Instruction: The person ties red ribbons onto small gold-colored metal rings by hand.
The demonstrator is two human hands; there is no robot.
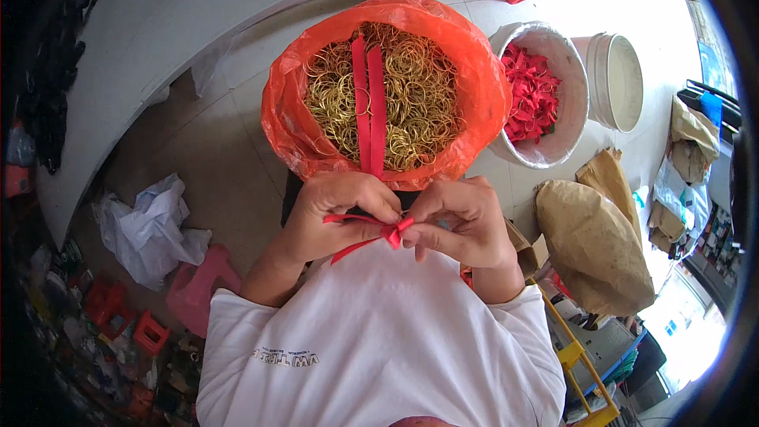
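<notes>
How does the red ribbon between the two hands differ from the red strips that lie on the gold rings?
Shape: the held ribbon is bunched into a small, knot-like fold with loose ends, while the strips are nearly straight and flat.
Support: the held ribbon is pinched by the fingers of the left hand and right hand, while the strips rest across the gold rings.
Both are red and narrow.

Here's the red ribbon (pixel 392 233), gathered into a small knot-like bunch, pinched between left hand (pixel 341 204) and right hand (pixel 465 225), two narrow tails (pixel 350 251) pointing left, upper nearly level, lower slanting down!
</notes>
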